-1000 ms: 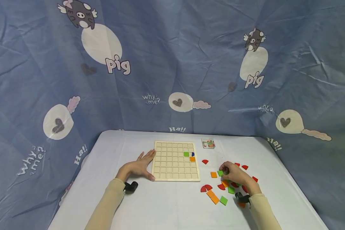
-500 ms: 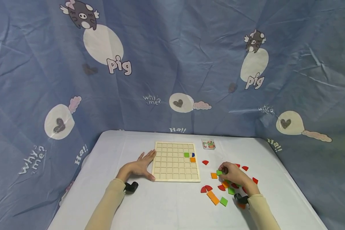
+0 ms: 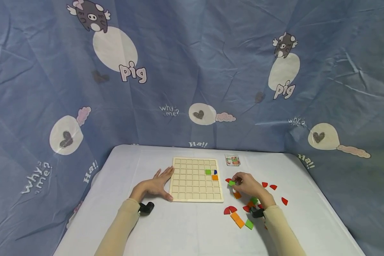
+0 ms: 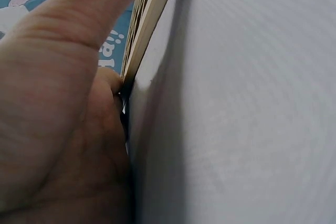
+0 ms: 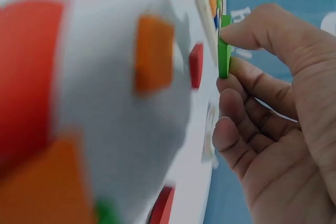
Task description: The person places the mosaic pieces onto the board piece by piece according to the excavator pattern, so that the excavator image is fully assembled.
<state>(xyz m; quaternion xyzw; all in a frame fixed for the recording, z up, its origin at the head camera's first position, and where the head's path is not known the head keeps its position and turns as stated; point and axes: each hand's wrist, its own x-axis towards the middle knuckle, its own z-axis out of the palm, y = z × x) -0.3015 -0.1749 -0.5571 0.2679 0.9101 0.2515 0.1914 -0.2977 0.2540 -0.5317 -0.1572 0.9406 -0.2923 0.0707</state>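
Note:
A pale wooden grid board (image 3: 196, 185) lies on the white table. In its right columns sit a green square tile (image 3: 208, 172), an orange square tile (image 3: 214, 177) and a small blue piece (image 3: 215, 172). My left hand (image 3: 154, 184) rests at the board's left edge, fingers spread and thumb near the lower corner. Between thumb and fingertips my right hand (image 3: 248, 185) pinches another green square tile (image 5: 224, 51), held above the table to the right of the board. Below that hand lies a loose orange tile (image 5: 154, 54), partly hidden in the head view.
Several loose red quarter-circle pieces (image 3: 284, 201), orange tiles (image 3: 237, 220) and green tiles (image 3: 249, 224) are scattered on the right of the table, some under my right forearm. Behind the board's right corner lies a small patterned card or packet (image 3: 232, 160).
My right hand has lifted the green tile from among the loose pieces and carried it left and away from me, towards the board. The left hand has stayed put.

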